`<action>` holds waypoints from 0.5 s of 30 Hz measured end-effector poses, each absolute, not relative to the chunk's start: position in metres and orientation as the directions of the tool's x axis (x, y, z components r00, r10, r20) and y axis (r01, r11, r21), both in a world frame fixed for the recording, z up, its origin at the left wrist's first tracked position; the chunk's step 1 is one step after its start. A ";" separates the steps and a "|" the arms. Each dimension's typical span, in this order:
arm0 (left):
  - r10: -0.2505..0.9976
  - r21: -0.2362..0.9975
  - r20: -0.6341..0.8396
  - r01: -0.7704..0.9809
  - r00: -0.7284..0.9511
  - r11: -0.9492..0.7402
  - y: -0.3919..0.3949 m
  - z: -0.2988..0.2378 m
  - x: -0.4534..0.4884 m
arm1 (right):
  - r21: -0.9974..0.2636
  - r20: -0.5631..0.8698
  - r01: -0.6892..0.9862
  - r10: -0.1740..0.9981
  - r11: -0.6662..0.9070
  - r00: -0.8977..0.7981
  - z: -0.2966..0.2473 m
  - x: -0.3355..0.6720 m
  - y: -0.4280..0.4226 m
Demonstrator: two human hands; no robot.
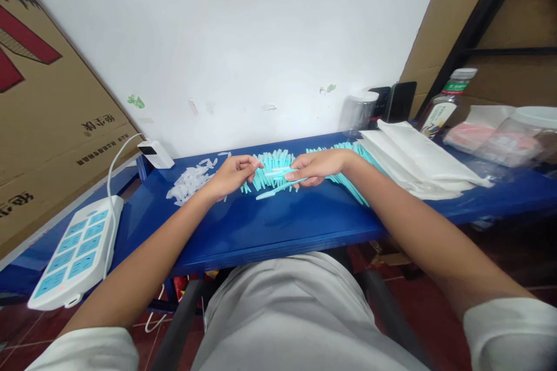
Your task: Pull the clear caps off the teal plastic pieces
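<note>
The right hand point(317, 167) is closed around at least one slim turquoise stick point(278, 190), thumb pressed along the top, fingers curled beneath; the stick slants down and leftward out of the grip, above the blue table point(261, 232). The left hand point(237, 175) faces it, just left of the stick, knuckles up, thumb and forefinger drawn nearly together; from where I stand I cannot tell whether anything sits in that pinch. Both forearms reach forward and inward from pale sleeves, the right one stretched across from the side, the left angling up from the lower corner.

Behind and between the hands lies a row of turquoise sticks point(276, 159), with a further bunch point(352, 185) under and beside the right wrist. Small translucent pieces point(191, 182) are heaped beside the left hand. White bags point(426, 162) lie flat beyond the right forearm, and a power strip point(78, 252) is off to the left.
</note>
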State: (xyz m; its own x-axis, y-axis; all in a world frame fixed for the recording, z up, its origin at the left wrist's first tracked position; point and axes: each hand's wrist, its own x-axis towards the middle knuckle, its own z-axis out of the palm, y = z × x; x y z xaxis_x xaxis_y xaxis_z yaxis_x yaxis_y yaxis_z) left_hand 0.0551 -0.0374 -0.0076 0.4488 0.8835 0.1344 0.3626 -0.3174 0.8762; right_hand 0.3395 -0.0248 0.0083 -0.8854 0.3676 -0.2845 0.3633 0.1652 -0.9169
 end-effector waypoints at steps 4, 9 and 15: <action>0.870 0.887 0.050 0.379 0.491 -0.264 -0.039 -0.008 0.056 | -0.915 -0.247 0.345 0.385 0.208 -0.889 0.009 0.340 -0.025; 0.893 0.943 0.011 0.293 0.450 -0.159 -0.039 -0.009 0.058 | -0.909 -0.193 0.328 0.435 0.259 -0.879 0.008 0.339 -0.024; 0.887 0.966 -0.050 0.248 0.459 -0.074 -0.036 -0.010 0.056 | -0.871 -0.194 0.394 0.532 0.294 -0.824 0.010 0.339 -0.026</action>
